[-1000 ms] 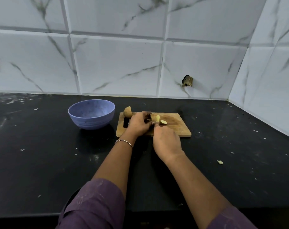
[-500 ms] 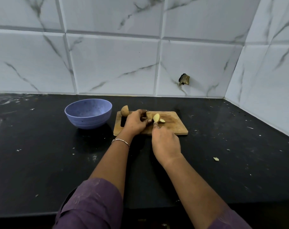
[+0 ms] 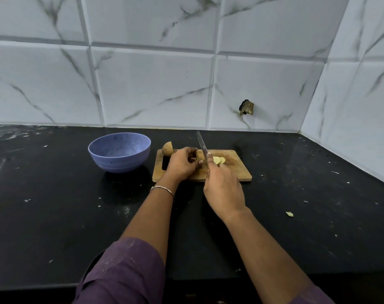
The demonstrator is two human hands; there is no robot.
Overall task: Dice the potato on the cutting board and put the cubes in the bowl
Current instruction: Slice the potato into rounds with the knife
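a black countertop [image 3: 55, 227] runs under both of the person's arms, with a marble-look tiled wall [image 3: 153, 84] beyond the fingertips. a blue bowl [image 3: 121, 164] stands on the counter well out to the left of the left fingers, apart from the wooden cutting board [image 3: 237, 170]. the board lies directly beneath both sets of fingers.

the right hand [image 3: 224, 187] has its fingers wrapped round the handle of a knife [image 3: 201, 144]. the handle itself is hidden inside the grip, and the blade rises past the fingers, tilted up and away toward the wall. the left hand [image 3: 181, 164] sits just left of the blade, fingers curled down over a potato piece [image 3: 198, 159] and pinning it to the board.

just right of the blade, at the right hand's fingertips, lie pale potato slices [image 3: 218, 160]. a skin-on potato half [image 3: 167, 148] rests at the board's far left corner, just beyond the left knuckles. a thin bracelet [image 3: 162, 189] circles the left wrist. a small pale scrap [image 3: 289, 214] lies on the counter, well to the right of the right hand.
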